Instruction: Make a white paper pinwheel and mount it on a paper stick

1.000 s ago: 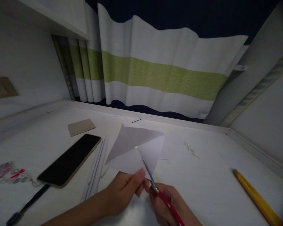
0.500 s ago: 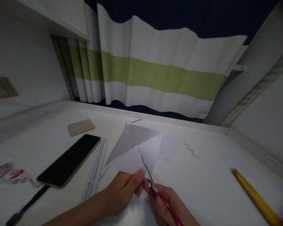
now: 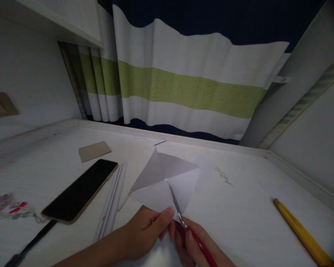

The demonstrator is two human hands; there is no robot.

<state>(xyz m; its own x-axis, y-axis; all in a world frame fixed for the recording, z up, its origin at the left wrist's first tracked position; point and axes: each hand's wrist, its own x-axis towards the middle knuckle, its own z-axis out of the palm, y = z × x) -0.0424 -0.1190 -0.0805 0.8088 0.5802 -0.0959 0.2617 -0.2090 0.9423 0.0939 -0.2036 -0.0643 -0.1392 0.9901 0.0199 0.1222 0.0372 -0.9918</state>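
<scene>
A square of white paper with diagonal creases is held up over the table, one corner toward me. My left hand pinches its near edge between thumb and fingers. In my right hand are scissors with red handles, the fingers closed round them. One metal blade lies over the paper and points at its middle, along a diagonal; the other blade is mostly hidden beneath the sheet. A small white spot shows at the paper's centre. Both hands are close together, almost touching.
Left of the paper are a black phone, white paper rolls or strips, a tan card and a charm with red and purple parts. Rightward lie thin tan sprigs and a yellow tool. A striped curtain hangs behind.
The paper has shifted slightly right and toward me, together with the scissors and both hands. The grips are unchanged.
</scene>
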